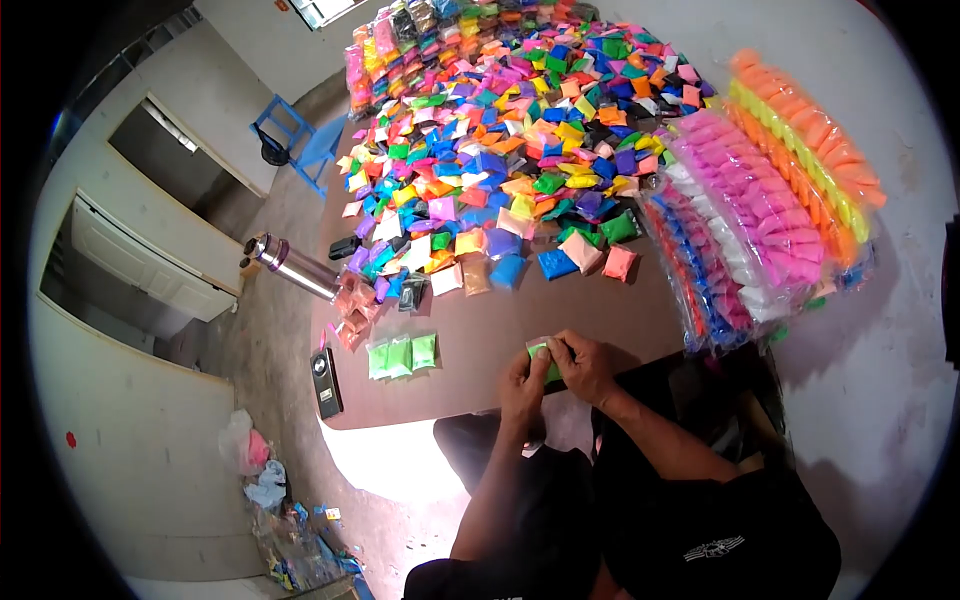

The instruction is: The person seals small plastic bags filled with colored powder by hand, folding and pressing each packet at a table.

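Both hands meet near the table's front edge around one light green packet [547,372]. My left hand [522,383] grips its left side, fingers closed. From the right, my right hand [582,366] pinches the packet's top edge. Fingers cover much of it, so its full shape is hidden. To the left, three similar light green packets [401,356] lie side by side on the brown table [465,335]. A large heap of small packets in many colours [500,170] spreads over the far part of the table.
Long clear bags of pink [765,190], orange and blue packets are stacked at the right edge. A steel flask [295,268] stands at the left beside reddish packets [354,305]. A black phone-like device [326,382] lies at the left corner. Behind is a blue chair [305,140].
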Tool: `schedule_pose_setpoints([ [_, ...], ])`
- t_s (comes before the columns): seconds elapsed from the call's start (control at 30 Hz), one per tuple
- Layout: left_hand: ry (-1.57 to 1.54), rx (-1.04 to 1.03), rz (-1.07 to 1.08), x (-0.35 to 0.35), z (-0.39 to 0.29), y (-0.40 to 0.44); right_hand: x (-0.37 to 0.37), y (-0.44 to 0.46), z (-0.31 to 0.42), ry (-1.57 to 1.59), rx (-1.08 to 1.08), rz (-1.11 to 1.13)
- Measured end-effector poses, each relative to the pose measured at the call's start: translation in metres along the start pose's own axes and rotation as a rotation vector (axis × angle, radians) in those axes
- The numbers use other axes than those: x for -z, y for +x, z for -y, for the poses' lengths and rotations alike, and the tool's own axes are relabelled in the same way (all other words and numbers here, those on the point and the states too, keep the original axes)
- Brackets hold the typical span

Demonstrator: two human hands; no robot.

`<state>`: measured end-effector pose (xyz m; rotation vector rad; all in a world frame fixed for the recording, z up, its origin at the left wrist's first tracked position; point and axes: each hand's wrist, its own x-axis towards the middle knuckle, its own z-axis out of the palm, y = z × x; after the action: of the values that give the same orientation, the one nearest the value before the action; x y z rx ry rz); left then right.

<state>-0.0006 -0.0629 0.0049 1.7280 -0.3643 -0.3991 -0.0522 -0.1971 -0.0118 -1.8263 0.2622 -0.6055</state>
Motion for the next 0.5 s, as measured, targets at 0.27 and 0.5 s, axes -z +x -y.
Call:
schedule_pose_setpoints([
  [0.27, -0.246, 0.090, -0.005, 0.000, 0.013, 0.001, -0.001, 0.000, 0.013, -0.060, 0.040, -0.014],
  [0.5, -0.067, 0.026, 0.046, 0.001, 0.004, 0.003, -0.003, 0.002, -0.003, 0.061, 0.010, -0.057],
])
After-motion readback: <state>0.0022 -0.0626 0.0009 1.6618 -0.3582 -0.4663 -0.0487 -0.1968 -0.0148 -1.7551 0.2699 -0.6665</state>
